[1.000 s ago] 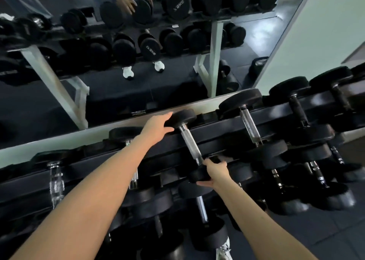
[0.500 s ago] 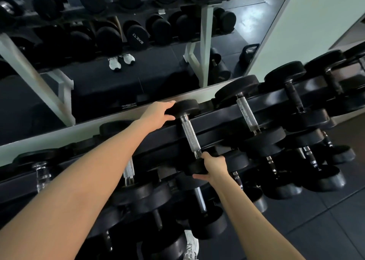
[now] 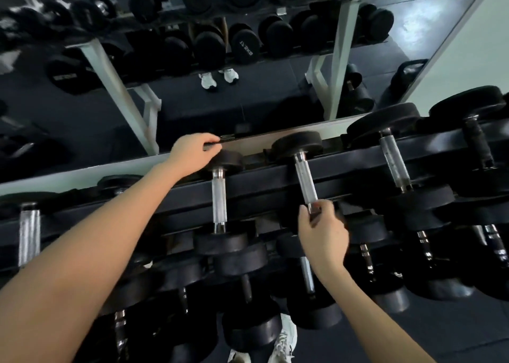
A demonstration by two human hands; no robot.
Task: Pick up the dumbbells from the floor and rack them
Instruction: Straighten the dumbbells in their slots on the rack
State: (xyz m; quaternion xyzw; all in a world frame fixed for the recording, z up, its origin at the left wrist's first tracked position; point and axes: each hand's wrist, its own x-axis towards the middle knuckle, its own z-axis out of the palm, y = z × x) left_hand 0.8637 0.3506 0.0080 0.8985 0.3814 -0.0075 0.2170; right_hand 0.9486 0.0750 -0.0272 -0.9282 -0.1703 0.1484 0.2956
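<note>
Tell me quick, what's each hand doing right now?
Left hand: grips the far head of a small dumbbell.
Right hand: grips the near handle end of the next dumbbell.

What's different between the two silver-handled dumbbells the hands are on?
The left dumbbell has a smaller far head than the right dumbbell. The left hand rests on the left dumbbell's far head; the right hand holds the right dumbbell's near end. Both lie across the top shelf, with silver handles.

Your right hand [image 3: 321, 230] has let go of the near head of the small black dumbbell with the knurled steel handle [image 3: 219, 197]. It has moved right, and its fingers now curl round the near end of the handle of the larger black dumbbell [image 3: 304, 180]. Your left hand [image 3: 192, 153] has slid to the left edge of the small one's far head.
</note>
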